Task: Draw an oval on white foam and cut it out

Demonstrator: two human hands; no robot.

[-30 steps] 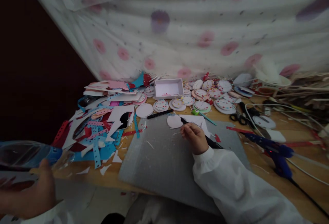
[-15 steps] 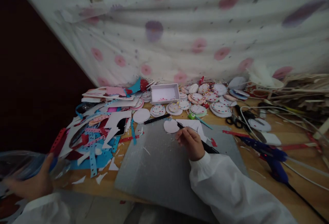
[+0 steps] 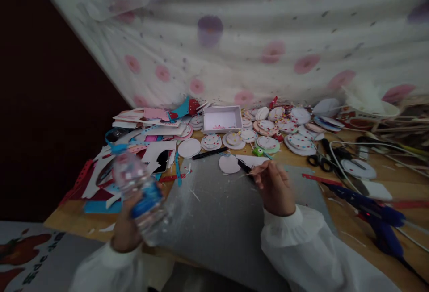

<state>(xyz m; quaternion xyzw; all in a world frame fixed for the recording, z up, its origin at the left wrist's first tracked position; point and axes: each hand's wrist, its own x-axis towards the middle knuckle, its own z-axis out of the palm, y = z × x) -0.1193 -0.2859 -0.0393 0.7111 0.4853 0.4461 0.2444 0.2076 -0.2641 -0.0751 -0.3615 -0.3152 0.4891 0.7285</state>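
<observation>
My left hand [image 3: 128, 220] is wrapped round a clear plastic bottle [image 3: 147, 199] with a blue label and a blue top, blurred by motion. The bottle leans up and to the left over the table's front edge. My right hand [image 3: 275, 190] hovers over the grey mat [image 3: 214, 225], its thumb and fingers pinched on a thin pale strand [image 3: 250, 173]. Just left of it, a black pen-like tool [image 3: 244, 166] lies partly behind the fingers. A plain white disc [image 3: 229, 164] touches the mat near the tool's tip.
Paper scraps and punched strips [image 3: 97, 180] cover the left side. Several decorated discs [image 3: 266, 143] are stacked behind the mat, around a white box [image 3: 222, 120]. Scissors [image 3: 319, 162], a blue glue gun [image 3: 372, 211] and a white cord lie to the right.
My left hand has swung from the far left towards the middle and raised the bottle over the table edge. My right hand has drawn back slightly from the black tool, and the view has shifted.
</observation>
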